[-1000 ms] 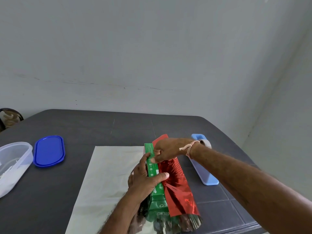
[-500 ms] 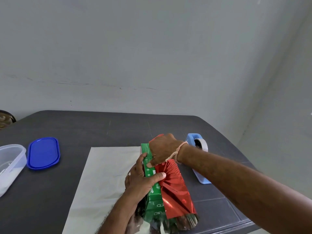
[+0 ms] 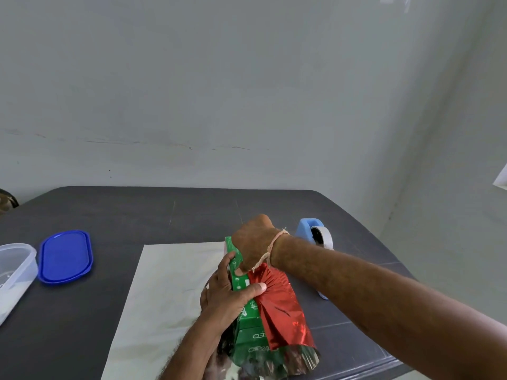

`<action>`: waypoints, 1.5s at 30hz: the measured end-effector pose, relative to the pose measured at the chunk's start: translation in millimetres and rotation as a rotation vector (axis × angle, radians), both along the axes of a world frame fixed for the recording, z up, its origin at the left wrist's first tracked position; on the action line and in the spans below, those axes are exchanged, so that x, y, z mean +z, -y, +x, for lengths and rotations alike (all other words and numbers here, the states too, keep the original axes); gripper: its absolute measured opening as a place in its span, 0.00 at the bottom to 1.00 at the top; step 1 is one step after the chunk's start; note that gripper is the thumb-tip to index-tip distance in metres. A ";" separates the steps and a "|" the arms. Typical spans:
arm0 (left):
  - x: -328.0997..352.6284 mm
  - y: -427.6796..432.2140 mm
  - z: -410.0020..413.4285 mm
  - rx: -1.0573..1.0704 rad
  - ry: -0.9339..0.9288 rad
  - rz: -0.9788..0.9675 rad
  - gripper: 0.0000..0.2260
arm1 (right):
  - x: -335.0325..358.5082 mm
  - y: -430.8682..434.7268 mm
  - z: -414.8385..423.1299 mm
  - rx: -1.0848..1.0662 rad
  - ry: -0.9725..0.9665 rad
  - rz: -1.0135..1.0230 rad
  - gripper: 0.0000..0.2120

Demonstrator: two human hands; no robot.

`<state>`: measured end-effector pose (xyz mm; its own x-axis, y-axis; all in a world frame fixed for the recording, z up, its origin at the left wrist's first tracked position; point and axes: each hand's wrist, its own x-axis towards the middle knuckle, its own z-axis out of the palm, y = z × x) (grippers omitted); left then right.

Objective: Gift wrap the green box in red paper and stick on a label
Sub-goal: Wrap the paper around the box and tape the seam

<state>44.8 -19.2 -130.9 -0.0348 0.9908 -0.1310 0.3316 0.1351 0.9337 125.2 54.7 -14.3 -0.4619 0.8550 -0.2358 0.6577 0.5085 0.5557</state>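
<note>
the green box (image 3: 248, 325) stands on its long edge near the front of the dark table (image 3: 137, 209), on top of a pale sheet (image 3: 164, 283) that looks to me like the silvery back of the wrapping paper. the red paper (image 3: 285, 311) has been brought up over the box's right side and is bunched into pleats at the top edge, with most of the green top not yet covered.

the left hand (image 3: 230, 297) grips the box, fingers wrapped down its left face and the thumb stretched across the top to pin the paper's gathered edge, which i'd guess keeps the slippery foil from sliding back. the right hand (image 3: 253, 242) is curled over the far end of the box, thumb resting on the green top; its fingertips are hidden, so i can't tell whether they also pinch paper. both hands seem to be steadying the box so it won't topple.

a blue tape dispenser (image 3: 315, 234) sits just behind the right wrist, within reach for fixing the seam. off to the left lie a blue lid (image 3: 65, 256) and a clear tub (image 3: 15, 270). i can see no label.
</note>
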 end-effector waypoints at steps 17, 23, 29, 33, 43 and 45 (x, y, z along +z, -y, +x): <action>-1.4 -2.5 -1.3 -0.023 -0.003 -0.009 0.50 | -15.1 -27.8 51.8 -0.244 -0.549 -0.263 0.30; -0.9 -2.8 -1.3 -0.019 -0.016 -0.024 0.50 | -25.4 -32.6 59.2 -0.249 -0.632 -0.290 0.32; -2.6 -4.5 -1.1 -0.013 -0.022 -0.017 0.49 | -32.4 -39.1 67.4 -0.253 -0.747 -0.290 0.25; -4.9 -6.2 -1.6 -0.012 -0.025 -0.009 0.52 | -35.7 -33.6 66.8 -0.225 -0.713 -0.230 0.23; -7.5 -5.9 -3.6 0.020 0.042 -0.015 0.45 | -44.6 -6.7 80.2 -0.324 -1.126 -0.115 0.14; -7.8 -5.0 -3.5 0.019 0.051 0.004 0.42 | -45.9 3.0 103.3 -0.346 -1.414 -0.040 0.12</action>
